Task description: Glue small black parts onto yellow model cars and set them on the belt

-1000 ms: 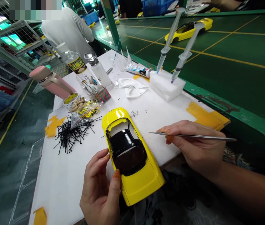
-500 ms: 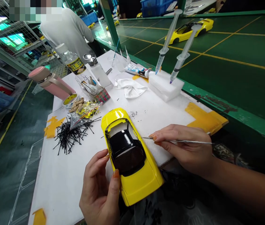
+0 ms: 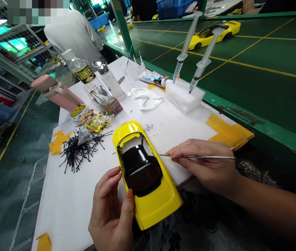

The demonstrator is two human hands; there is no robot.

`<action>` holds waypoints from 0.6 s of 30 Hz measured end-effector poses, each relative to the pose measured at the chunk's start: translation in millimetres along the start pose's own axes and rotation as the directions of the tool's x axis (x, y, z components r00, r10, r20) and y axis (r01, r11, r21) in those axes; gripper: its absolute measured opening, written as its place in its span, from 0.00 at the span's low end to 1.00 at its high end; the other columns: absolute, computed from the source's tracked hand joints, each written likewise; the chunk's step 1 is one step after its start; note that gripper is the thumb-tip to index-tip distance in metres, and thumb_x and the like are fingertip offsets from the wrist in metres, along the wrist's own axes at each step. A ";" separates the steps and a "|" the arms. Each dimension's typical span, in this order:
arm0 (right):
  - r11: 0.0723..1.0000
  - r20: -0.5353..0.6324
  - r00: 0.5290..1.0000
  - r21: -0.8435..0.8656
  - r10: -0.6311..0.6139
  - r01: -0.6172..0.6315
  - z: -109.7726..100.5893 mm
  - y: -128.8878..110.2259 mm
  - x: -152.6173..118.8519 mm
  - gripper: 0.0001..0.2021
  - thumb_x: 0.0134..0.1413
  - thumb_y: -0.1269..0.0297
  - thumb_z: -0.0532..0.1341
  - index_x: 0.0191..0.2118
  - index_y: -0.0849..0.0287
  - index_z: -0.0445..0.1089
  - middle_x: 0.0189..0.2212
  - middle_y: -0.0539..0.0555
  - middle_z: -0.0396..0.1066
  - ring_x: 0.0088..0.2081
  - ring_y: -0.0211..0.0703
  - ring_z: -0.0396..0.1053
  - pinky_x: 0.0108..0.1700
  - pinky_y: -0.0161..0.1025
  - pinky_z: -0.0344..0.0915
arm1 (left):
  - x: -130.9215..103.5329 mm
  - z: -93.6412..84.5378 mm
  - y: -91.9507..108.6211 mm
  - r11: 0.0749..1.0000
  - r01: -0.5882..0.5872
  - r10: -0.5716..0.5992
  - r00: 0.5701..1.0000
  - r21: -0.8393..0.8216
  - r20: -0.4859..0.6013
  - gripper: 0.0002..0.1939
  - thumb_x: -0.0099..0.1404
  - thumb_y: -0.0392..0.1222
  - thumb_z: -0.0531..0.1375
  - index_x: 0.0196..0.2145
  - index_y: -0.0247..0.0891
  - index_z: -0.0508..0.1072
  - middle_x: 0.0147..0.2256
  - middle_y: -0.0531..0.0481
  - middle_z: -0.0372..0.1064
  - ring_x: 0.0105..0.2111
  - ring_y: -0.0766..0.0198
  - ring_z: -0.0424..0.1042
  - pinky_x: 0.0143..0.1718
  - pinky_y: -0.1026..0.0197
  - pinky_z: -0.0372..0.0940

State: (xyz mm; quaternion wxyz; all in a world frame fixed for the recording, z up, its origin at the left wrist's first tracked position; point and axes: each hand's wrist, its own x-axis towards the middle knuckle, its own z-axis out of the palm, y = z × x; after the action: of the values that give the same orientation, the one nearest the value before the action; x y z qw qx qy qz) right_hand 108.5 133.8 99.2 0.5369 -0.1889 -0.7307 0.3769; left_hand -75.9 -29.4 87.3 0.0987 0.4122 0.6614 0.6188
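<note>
A yellow model car body (image 3: 158,205) with a black roof lies tilted at the near edge of the white table. My left hand (image 3: 113,209) grips its left side, thumb on top and fingers along the edge. In my right hand (image 3: 202,162) is a thin metal pick (image 3: 213,157), pinched between thumb and fingertips. The tip of that pick is at the car's right side by the window opening; whether it touches I cannot tell. Tiny black bits (image 3: 149,128) are scattered on the table just beyond the car.
Thin black sticks (image 3: 77,151) are heaped left of the car, near a plastic bag of yellow parts (image 3: 97,123). Two syringes (image 3: 180,61) stand in a white foam block (image 3: 184,94). Farther back are a white cloth (image 3: 146,99), a pink flask (image 3: 59,92) and a green conveyor (image 3: 263,55).
On the conveyor another yellow car has shifted slightly to the right. My hands, the pick and the car body stay almost the same.
</note>
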 end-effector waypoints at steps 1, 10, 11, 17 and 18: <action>1.000 0.001 1.000 0.002 0.002 -0.002 0.0 0.0 0.1 0.09 0.59 0.80 0.69 0.39 0.59 0.83 0.35 0.55 0.85 0.35 0.41 0.83 0.39 0.31 0.80 | 0.0 -0.1 0.0 1.000 -0.003 0.003 1.000 0.001 0.000 0.18 0.70 0.35 0.68 0.55 0.46 0.80 0.62 0.47 0.73 0.63 0.58 0.73 0.64 0.61 0.70; 1.000 0.000 1.000 0.015 0.011 -0.011 0.6 0.6 0.4 0.12 0.59 0.80 0.69 0.41 0.55 0.85 0.36 0.53 0.85 0.35 0.44 0.84 0.39 0.35 0.81 | 0.0 -1.0 -0.9 1.000 0.000 0.000 1.000 -0.002 0.000 0.18 0.69 0.35 0.69 0.55 0.47 0.80 0.63 0.47 0.72 0.63 0.58 0.72 0.65 0.61 0.70; 1.000 -0.003 1.000 0.014 0.012 -0.012 0.7 0.5 0.5 0.12 0.59 0.80 0.69 0.40 0.55 0.85 0.36 0.53 0.85 0.35 0.43 0.84 0.39 0.35 0.81 | -0.2 -1.0 -1.1 1.000 0.002 -0.002 1.000 -0.003 -0.001 0.18 0.69 0.35 0.69 0.55 0.47 0.80 0.63 0.47 0.72 0.63 0.58 0.73 0.65 0.61 0.70; 0.999 -0.018 0.999 -0.006 0.034 -0.034 0.3 -1.3 1.1 0.11 0.58 0.80 0.70 0.39 0.56 0.85 0.34 0.53 0.85 0.33 0.42 0.83 0.37 0.33 0.81 | -0.8 -0.2 -0.4 1.000 0.011 -0.011 1.000 0.004 -0.016 0.17 0.69 0.37 0.69 0.55 0.47 0.80 0.63 0.46 0.72 0.63 0.55 0.72 0.64 0.58 0.70; 0.999 -0.019 0.999 -0.017 0.035 -0.035 0.2 -1.5 1.1 0.11 0.58 0.80 0.70 0.39 0.56 0.85 0.34 0.53 0.85 0.33 0.42 0.83 0.37 0.33 0.80 | -0.8 0.0 -0.1 1.000 0.012 -0.012 1.000 0.003 -0.017 0.17 0.69 0.37 0.69 0.55 0.47 0.80 0.63 0.46 0.72 0.63 0.55 0.72 0.64 0.58 0.70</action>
State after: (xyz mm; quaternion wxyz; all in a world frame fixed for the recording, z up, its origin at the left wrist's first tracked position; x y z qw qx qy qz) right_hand 108.2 133.6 100.9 0.5354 -0.2100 -0.7255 0.3780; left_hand -75.4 -30.0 86.9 0.0961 0.4031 0.6657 0.6205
